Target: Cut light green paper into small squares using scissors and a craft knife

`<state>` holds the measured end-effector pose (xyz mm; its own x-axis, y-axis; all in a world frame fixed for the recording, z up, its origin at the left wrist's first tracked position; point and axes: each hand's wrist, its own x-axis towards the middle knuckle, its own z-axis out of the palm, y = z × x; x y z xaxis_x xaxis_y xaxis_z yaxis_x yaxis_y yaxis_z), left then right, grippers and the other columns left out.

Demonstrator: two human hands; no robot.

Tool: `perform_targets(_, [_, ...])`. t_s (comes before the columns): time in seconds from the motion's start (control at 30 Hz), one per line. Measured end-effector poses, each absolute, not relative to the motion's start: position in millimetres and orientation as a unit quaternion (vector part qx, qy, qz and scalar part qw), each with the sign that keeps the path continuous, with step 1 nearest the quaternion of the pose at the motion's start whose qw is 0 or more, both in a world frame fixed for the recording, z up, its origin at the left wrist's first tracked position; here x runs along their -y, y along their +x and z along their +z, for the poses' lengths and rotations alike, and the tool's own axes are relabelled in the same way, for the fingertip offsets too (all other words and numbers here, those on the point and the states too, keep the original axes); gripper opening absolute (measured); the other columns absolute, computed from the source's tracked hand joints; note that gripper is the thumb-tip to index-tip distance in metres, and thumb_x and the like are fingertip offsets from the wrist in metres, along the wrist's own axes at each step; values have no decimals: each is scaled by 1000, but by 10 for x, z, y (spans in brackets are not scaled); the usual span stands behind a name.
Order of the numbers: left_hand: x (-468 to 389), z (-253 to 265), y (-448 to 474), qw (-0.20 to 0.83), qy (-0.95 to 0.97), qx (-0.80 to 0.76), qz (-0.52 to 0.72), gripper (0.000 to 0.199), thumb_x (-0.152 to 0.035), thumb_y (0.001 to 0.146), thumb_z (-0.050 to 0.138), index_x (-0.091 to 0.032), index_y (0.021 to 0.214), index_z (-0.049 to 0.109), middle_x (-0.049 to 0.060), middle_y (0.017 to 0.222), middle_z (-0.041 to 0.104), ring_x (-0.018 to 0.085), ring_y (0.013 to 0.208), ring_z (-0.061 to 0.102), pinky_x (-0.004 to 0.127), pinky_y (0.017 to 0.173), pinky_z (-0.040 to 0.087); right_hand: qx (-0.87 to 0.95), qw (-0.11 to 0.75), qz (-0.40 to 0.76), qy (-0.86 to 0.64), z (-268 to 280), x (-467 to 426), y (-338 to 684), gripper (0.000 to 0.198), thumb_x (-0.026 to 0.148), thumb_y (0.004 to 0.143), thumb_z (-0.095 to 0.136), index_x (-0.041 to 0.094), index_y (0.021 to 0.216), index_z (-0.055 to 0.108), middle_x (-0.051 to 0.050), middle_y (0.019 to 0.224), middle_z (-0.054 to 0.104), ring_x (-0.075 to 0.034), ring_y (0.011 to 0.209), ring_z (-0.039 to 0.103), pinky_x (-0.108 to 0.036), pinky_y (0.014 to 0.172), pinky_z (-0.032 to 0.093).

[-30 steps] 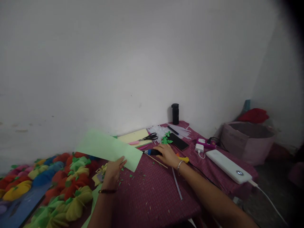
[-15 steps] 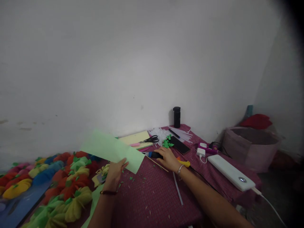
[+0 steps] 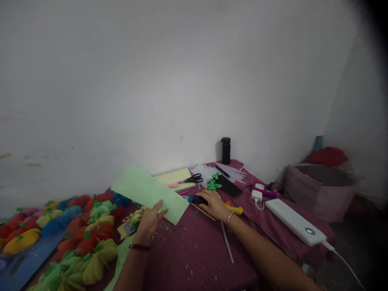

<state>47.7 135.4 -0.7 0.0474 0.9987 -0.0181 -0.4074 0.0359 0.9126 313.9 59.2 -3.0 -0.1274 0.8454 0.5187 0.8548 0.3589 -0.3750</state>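
A pale green sheet (image 3: pixel 145 190) is pinched between the thumb and fingers of my left hand (image 3: pixel 150 222), tilted above the table. My right hand (image 3: pixel 216 204) rests with its fingers closed over a blue-and-black handled tool (image 3: pixel 197 199); its light, narrow front end points left near the sheet's edge. By my right wrist lies a yellow tool (image 3: pixel 238 209), partly hidden. Under that hand a thin wooden stick (image 3: pixel 203 212) lies on the purple cloth, and a translucent glue stick (image 3: pixel 227 242) is nearer me. Small green scraps (image 3: pixel 168 229) are scattered below the sheet.
Many colourful fabric-like pieces (image 3: pixel 87 230) cover the left side. Behind are scissors (image 3: pixel 194 178), green cutouts (image 3: pixel 214 182), a phone (image 3: pixel 229 186) and a black bottle (image 3: pixel 226 150). To the right lie a power strip (image 3: pixel 266 190), a white power bank (image 3: pixel 295 221) and a bin (image 3: pixel 321 194).
My left hand has moved the green sheet slightly to the right, its lower corner now closer to my right hand. The right hand stays on the tool.
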Motion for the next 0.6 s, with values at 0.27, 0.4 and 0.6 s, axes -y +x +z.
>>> perform_targets(0.27, [-1330, -52, 512, 659, 401, -360, 524, 45, -20, 73, 70, -27, 115, 54, 4, 116, 65, 24, 105, 61, 38, 79, 56, 743, 353, -1, -569, -48, -606, 3120, 37, 24, 76, 66, 25, 113, 60, -5, 101, 62, -21, 96, 54, -34, 85, 36])
perform_targets(0.4, [-1312, 3, 482, 664, 389, -367, 523, 39, -20, 74, 69, -25, 111, 57, 3, 109, 68, 24, 104, 62, 38, 79, 56, 739, 356, 8, -573, -42, -605, 3143, 38, 21, 75, 65, 26, 112, 60, -4, 102, 62, -21, 96, 54, -33, 84, 37])
perform_targets(0.6, [-1274, 19, 536, 665, 388, -374, 517, 28, -19, 78, 65, -24, 105, 60, 2, 102, 70, 21, 91, 67, 38, 76, 57, 741, 345, 3, -577, -38, -590, 3113, 36, 25, 77, 64, 26, 113, 59, -4, 102, 62, -21, 97, 54, -33, 85, 36])
